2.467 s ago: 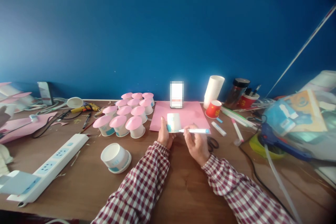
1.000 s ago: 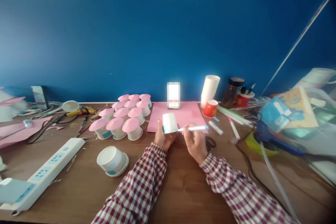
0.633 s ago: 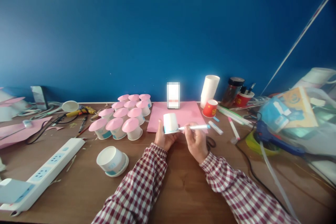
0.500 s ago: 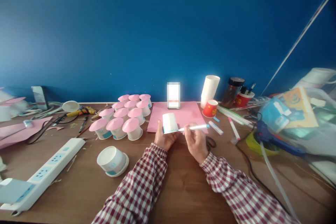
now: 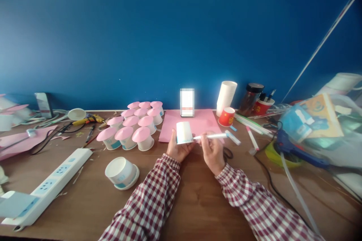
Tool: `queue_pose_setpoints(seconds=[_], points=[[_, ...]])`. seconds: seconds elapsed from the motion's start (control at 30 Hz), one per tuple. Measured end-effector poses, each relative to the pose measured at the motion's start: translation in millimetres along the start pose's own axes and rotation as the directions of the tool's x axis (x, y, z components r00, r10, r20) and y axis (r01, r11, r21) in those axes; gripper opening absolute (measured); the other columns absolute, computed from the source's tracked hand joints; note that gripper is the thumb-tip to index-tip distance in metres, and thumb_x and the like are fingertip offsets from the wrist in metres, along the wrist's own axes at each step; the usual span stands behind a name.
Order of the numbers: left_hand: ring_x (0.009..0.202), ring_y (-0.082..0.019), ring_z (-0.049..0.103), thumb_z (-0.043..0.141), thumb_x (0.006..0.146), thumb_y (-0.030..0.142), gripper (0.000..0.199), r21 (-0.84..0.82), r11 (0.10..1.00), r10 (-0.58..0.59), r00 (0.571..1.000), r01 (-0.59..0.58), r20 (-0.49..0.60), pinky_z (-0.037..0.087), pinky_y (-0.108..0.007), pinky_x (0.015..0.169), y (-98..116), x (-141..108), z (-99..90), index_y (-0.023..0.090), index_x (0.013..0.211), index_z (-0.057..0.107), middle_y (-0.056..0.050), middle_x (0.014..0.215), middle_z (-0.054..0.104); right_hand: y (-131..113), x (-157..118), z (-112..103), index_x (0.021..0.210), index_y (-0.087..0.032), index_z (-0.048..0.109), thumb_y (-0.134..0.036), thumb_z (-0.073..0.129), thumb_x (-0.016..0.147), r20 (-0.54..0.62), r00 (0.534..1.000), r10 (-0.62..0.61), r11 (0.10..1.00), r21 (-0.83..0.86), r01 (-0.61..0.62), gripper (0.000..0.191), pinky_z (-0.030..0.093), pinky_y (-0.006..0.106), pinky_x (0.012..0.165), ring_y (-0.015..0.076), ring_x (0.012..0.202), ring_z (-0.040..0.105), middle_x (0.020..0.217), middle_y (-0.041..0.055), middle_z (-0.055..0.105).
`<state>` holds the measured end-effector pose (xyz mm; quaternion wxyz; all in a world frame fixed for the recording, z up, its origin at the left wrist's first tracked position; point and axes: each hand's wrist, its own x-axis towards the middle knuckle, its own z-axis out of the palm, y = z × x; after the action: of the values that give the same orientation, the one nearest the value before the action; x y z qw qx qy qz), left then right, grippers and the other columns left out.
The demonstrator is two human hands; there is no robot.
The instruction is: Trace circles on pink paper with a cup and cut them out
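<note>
My left hand (image 5: 178, 150) holds an upside-down white paper cup (image 5: 184, 132) from below, its thumb on the cup's left side. Blue zigzag marks run along the cup's lower edge. In my right hand (image 5: 211, 152) a white marker (image 5: 216, 136) is pinched, its tip at the lower right of the cup. Under and behind them lies a pink sheet (image 5: 166, 122). To the left, several upturned cups with pink cone tops (image 5: 141, 134) stand in rows. Another upturned cup (image 5: 120, 171) rests on a white round piece nearer the front.
A power strip (image 5: 52, 182) lies at the left. Behind the hands stands a bright phone (image 5: 187, 102). At the right are a cup stack (image 5: 226, 96), a red cup (image 5: 226, 116), a dark-lidded jar (image 5: 252, 98), and a blue glue gun (image 5: 299, 150) with cables.
The cup has turned slightly in my left hand, showing more blue zigzag along its edge. The marker has shifted slightly right with my right hand.
</note>
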<state>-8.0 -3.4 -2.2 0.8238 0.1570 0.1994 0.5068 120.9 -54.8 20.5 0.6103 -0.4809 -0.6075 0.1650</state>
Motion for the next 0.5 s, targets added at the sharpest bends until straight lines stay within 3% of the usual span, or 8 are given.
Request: queue_pose_setpoints(seconds=[0.1, 0.3, 0.5], points=[[0.079, -0.020, 0.064, 0.038, 0.088, 0.055, 0.051, -0.034, 0.999, -0.003, 1.000, 0.003, 0.001, 0.053, -0.033, 0.073, 0.4, -1.3, 1.0, 0.011, 0.102, 0.059, -0.011, 0.082, 0.067, 0.9, 0.5, 0.4, 0.070, -0.020, 0.050, -0.029, 0.044, 0.092, -0.063, 0.998, 0.021, 1.000, 0.022, -0.020, 0.024, 0.048, 0.028, 0.064, 0.0141, 0.062, 0.056, 0.066, 0.0008, 0.056], [0.080, -0.023, 0.064, 0.038, 0.083, 0.064, 0.062, 0.015, 0.999, 0.041, 0.998, -0.040, -0.053, 0.054, -0.037, 0.071, -0.2, -2.2, 4.9, 0.009, 0.102, 0.059, -0.015, 0.083, 0.066, 8.8, -2.5, 3.6, 0.105, -0.018, 0.051, -0.033, 0.041, 0.093, -0.072, 0.995, 0.073, 0.992, 0.110, -0.065, 0.022, 0.052, 0.031, 0.064, 0.0163, 0.066, 0.061, 0.076, 0.0034, 0.062], [0.080, -0.025, 0.063, 0.033, 0.080, 0.071, 0.074, 0.066, 0.997, 0.048, 0.998, -0.046, -0.038, 0.053, -0.039, 0.074, 0.9, -3.0, 9.4, 0.005, 0.098, 0.060, -0.018, 0.085, 0.065, 10.3, 2.5, 2.1, 0.089, -0.020, 0.053, -0.030, 0.045, 0.090, -0.053, 0.996, 0.065, 0.997, -0.034, -0.067, 0.013, 0.051, 0.034, 0.076, 0.0183, 0.079, 0.061, 0.084, 0.0052, 0.062]])
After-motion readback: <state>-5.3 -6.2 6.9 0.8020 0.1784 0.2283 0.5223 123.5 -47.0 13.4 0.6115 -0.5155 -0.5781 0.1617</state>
